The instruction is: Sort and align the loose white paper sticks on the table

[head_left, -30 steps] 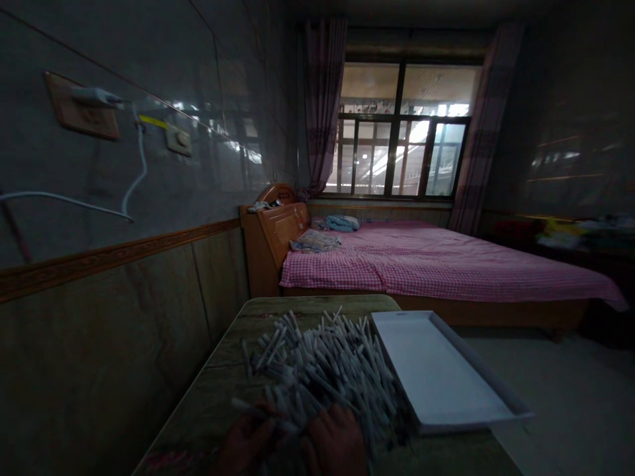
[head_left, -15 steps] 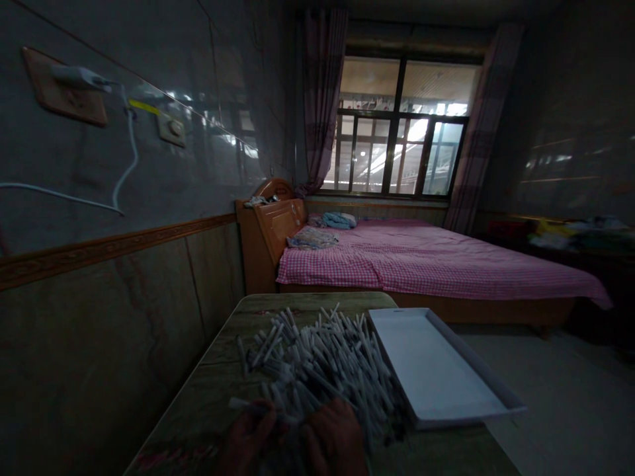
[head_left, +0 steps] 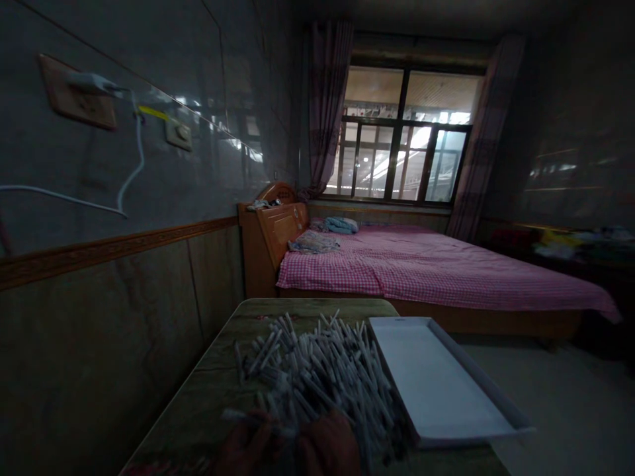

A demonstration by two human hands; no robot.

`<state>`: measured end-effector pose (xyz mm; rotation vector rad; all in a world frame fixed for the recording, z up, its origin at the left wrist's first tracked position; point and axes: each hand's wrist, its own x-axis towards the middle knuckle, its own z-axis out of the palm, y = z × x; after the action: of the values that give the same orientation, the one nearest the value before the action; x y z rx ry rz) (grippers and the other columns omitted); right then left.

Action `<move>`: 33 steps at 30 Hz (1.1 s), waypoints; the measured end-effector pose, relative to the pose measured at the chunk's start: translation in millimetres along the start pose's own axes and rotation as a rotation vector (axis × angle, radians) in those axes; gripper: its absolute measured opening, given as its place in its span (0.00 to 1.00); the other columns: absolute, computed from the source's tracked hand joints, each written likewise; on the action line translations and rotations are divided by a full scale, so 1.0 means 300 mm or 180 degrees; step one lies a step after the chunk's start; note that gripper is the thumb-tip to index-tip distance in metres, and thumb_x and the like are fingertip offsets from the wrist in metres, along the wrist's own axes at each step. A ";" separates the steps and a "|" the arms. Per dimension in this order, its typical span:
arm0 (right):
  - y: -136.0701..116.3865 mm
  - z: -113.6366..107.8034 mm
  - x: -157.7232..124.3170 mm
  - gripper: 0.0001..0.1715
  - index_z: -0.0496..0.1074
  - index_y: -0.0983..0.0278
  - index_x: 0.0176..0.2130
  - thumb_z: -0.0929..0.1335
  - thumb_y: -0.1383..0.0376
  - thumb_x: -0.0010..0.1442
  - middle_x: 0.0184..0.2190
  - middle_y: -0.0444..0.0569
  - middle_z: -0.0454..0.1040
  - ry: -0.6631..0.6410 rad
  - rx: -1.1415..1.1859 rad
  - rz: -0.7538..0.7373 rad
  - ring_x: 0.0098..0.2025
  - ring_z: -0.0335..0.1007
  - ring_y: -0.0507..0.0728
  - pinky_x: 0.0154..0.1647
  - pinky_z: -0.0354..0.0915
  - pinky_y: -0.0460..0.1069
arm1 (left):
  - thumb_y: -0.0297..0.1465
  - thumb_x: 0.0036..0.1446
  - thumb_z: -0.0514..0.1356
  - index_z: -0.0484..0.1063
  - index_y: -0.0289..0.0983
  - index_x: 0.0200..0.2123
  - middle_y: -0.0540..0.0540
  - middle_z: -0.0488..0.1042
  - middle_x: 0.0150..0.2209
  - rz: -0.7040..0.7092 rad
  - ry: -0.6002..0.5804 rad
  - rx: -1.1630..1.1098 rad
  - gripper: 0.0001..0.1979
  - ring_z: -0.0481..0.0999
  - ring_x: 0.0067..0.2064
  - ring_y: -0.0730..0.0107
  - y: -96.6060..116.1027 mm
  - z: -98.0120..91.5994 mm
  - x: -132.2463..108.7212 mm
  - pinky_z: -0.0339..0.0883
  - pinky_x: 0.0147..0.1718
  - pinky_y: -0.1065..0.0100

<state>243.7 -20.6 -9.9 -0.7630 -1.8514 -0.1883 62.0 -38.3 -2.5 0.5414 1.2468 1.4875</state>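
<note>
Dozens of thin white sticks (head_left: 317, 373) lie heaped in the middle of the table (head_left: 208, 396), just left of a shallow white tray (head_left: 436, 387) that juts over the table's right edge. My left hand (head_left: 243, 446) and my right hand (head_left: 327, 446) sit close together at the near edge of the heap, backs up, touching it. One stick (head_left: 237, 416) pokes out leftward at my left fingertips. It is too dark to tell whether either hand is gripping anything.

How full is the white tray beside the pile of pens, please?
Empty: the white tray shows only its bare floor; the pens lie heaped on the table beside it.
</note>
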 end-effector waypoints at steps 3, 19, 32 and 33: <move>0.009 -0.006 -0.002 0.16 0.72 0.57 0.38 0.60 0.59 0.75 0.23 0.42 0.77 -0.0024 0.0046 -0.0130 0.24 0.72 0.56 0.29 0.62 0.49 | 0.51 0.14 0.80 0.77 0.39 0.26 0.50 0.81 0.22 -0.0099 0.0041 -0.0040 0.35 0.81 0.25 0.60 0.009 0.006 -0.009 0.75 0.26 0.64; 0.001 -0.005 -0.035 0.09 0.69 0.57 0.32 0.65 0.67 0.64 0.26 0.43 0.75 -0.0408 -0.0050 0.0593 0.32 0.74 0.58 0.34 0.60 0.51 | 0.48 0.16 0.82 0.74 0.40 0.26 0.49 0.83 0.24 0.0011 -0.0046 -0.0195 0.33 0.83 0.27 0.58 -0.013 -0.016 0.016 0.75 0.26 0.65; 0.011 0.006 -0.041 0.12 0.74 0.55 0.43 0.69 0.67 0.58 0.33 0.43 0.79 -0.0309 0.0254 0.0654 0.36 0.76 0.60 0.37 0.65 0.52 | 0.49 0.21 0.81 0.77 0.40 0.27 0.47 0.84 0.26 0.0133 -0.0173 -0.0214 0.30 0.84 0.29 0.56 -0.064 -0.038 0.047 0.78 0.29 0.61; 0.006 0.006 -0.041 0.11 0.74 0.55 0.43 0.68 0.67 0.59 0.33 0.44 0.79 -0.0299 0.0216 0.0739 0.36 0.76 0.60 0.37 0.65 0.53 | 0.48 0.23 0.81 0.77 0.40 0.28 0.48 0.84 0.26 0.0188 -0.0165 -0.0265 0.29 0.84 0.29 0.57 -0.065 -0.035 0.045 0.77 0.29 0.62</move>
<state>246.0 -23.4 -21.9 -0.9449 -1.8299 0.0598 57.2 -32.7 -27.2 0.5621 1.1324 1.5581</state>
